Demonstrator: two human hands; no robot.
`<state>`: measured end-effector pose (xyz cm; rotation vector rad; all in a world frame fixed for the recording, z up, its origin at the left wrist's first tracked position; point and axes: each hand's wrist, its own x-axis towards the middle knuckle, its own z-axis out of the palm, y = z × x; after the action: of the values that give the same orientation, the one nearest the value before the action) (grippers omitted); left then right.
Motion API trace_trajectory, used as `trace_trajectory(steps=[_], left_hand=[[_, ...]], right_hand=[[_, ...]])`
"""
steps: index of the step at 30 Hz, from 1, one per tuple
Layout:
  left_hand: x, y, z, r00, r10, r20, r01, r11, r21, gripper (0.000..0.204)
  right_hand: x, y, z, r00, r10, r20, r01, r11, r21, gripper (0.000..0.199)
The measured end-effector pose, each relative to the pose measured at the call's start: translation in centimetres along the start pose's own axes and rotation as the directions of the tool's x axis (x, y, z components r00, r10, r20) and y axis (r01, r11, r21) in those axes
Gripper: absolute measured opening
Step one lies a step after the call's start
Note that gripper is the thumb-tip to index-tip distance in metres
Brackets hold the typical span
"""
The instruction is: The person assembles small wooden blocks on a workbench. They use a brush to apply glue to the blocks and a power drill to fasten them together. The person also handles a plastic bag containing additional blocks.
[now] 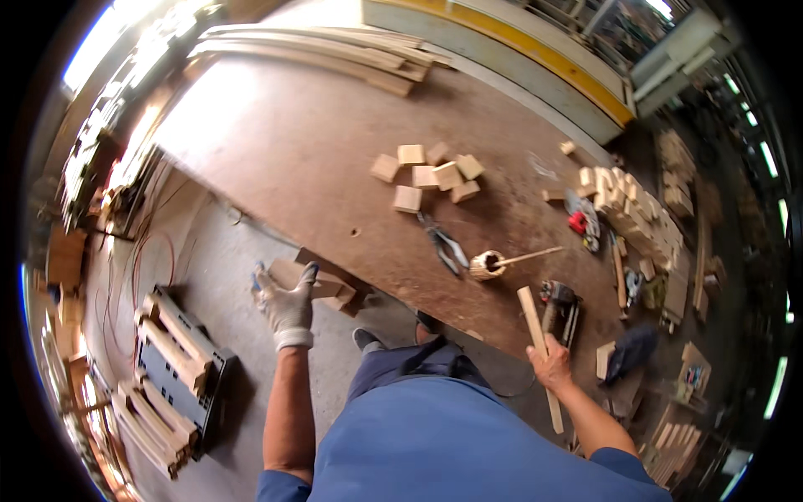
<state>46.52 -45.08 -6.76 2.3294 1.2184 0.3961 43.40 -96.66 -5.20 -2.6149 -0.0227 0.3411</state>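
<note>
My left hand, in a pale glove with dark-tipped fingers, is open beyond the near table edge. Its thumb and fingers are spread, close to some wooden pieces just below the tabletop; whether it touches them I cannot tell. My bare right hand is closed around a flat wooden strip, held lengthwise over the table's near right corner. Just beyond that hand stands a nail gun, dark with some red. Pliers lie on the brown table beside a small round container with a thin stick across it.
Several wooden blocks lie mid-table, with long boards at the far left. More blocks are piled at the right. On the floor at left, wooden pieces rest on a dark pallet. A machine with a yellow band borders the far side.
</note>
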Motion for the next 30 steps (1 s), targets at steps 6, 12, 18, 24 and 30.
trace_trajectory(steps=[6,12,18,24,30], left_hand=[[-0.3,-0.4,-0.4,0.967,0.195,0.165,-0.203,0.979,0.036,0.091],[2.2,-0.3,-2.6,0.691,0.583,0.427,-0.631,0.775,-0.037,0.078],[2.5,-0.6,-3.5,0.619,0.622,0.479,-0.722,0.691,0.036,0.083],[2.5,-0.6,-3.2,0.679,0.579,0.451,-0.632,0.774,-0.041,0.106],[1.8,-0.1,-3.7,0.713,0.569,0.41,-0.616,0.787,-0.022,0.111]], right_hand=[[2.8,11.5,-2.2,0.902,0.305,-0.305,-0.341,0.937,-0.07,0.031],[7.7,25.6,-2.1,0.899,0.323,-0.296,-0.399,0.884,-0.246,0.036],[12.5,21.0,-3.1,0.919,0.107,-0.379,-0.275,0.863,-0.423,0.019],[11.1,4.1,-2.0,0.87,-0.456,-0.188,0.399,0.875,-0.276,0.009],[15.0,-12.9,5.0,0.8,-0.572,-0.182,0.589,0.806,0.054,0.014]])
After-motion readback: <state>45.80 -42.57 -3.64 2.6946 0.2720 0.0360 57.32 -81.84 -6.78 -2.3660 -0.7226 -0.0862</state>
